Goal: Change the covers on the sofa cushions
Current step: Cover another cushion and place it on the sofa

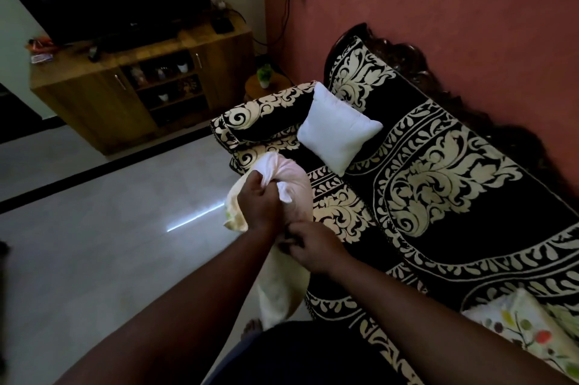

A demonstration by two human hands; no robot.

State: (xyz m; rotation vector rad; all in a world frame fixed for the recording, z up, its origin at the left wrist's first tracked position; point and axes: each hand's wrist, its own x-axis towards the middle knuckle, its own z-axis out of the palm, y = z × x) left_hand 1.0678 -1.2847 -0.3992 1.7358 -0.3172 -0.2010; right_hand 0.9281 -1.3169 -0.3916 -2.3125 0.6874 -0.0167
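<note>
**Cushion held between both hands, long axis running up and away from me**

Left hand (261, 196): fingers curled tight, bunching a fistful of white fabric at the upper end of the cushion (294, 184). From here I cannot tell whether that fistful is the insert alone or insert and cover together.

Right hand (308, 246): lower and nearer to me, fingers curled and pinching the cream cover (283, 287), which hangs slack below it towards the floor. The two hands sit just beside each other, left above right, nearly touching at the wrist.

Key relation: the cushion lies beyond and above the left hand, its rounded bulk up against the front edge of the sofa (438, 184); the loose cover trails the opposite way, down past the right hand. So the long axis runs from the sofa edge down to my feet, with the hands at the neck between the stuffed part and the empty part.

Judgement: the next move probably turns on pulling along that axis, the hands working against each other. The left hand is nearer the bulk; the right is nearer the slack.

Further out: a bare white insert (338, 133) rests on the seat against the armrest, well apart from the hands. A floral cover (529, 325) lies on the seat at my right.
</note>
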